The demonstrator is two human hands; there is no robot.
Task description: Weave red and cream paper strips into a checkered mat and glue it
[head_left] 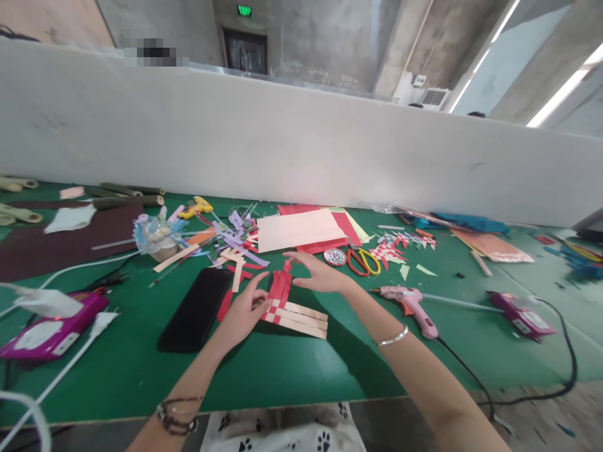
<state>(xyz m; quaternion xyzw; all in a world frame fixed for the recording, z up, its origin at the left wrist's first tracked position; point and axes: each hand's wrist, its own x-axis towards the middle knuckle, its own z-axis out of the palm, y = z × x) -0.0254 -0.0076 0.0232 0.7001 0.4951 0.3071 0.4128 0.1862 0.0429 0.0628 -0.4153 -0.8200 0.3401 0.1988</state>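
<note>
A small woven piece of red and cream paper strips (pixel 301 317) is in front of me, checkered where the strips cross. My left hand (pixel 245 311) grips its left edge, thumb and fingers on the checkered part. Red strips (pixel 279 285) extend away from the weave, and cream ones run out to the right. My right hand (pixel 318 274) hovers just above and right of the red strips, thumb and index finger apart. One red strip's end rises near its index fingertip; I cannot tell whether they touch. A black phone (pixel 196 309) lies left of my left hand.
Cream paper sheets (pixel 299 231) lie over red paper behind the weave. Scissors (pixel 363 261) and a round pin case (pixel 335 257) are beyond my right hand. A pink glue gun (pixel 409 304) trails a cord. Paper scraps (pixel 238 235) litter the back left before a white partition (pixel 282 138).
</note>
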